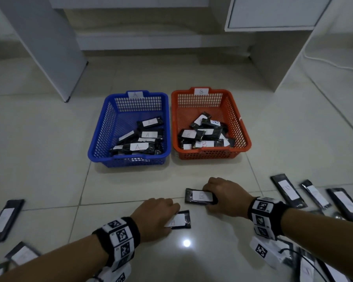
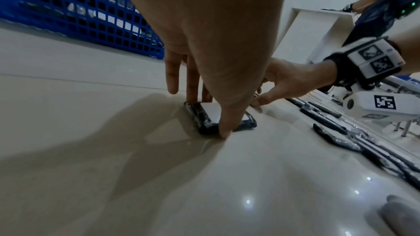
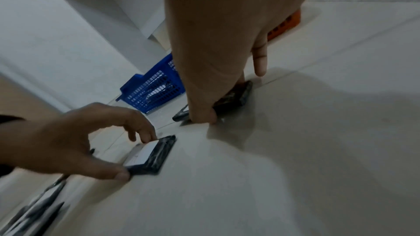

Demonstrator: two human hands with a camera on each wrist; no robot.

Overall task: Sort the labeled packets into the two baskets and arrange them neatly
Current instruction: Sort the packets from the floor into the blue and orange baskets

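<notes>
Two packets on the floor: my left hand [image 1: 155, 215] is pinching the A packet [image 1: 180, 220] between thumb and fingers, my right hand [image 1: 224, 197] is gripping the B packet [image 1: 200, 196] likewise. Both are lying flat, near the blue basket [image 1: 128, 159] and orange basket [image 1: 210, 155].

Tiled floor [image 1: 49, 159] — white cabinet [image 1: 273, 13] above

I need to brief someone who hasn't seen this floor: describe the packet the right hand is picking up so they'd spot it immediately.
Start at the orange basket tagged B; on the tiled floor just in front of it lies a small black packet with a white label reading B. The right hand pinches its right end, whereas the nearer packet under the left hand reads A.
</notes>
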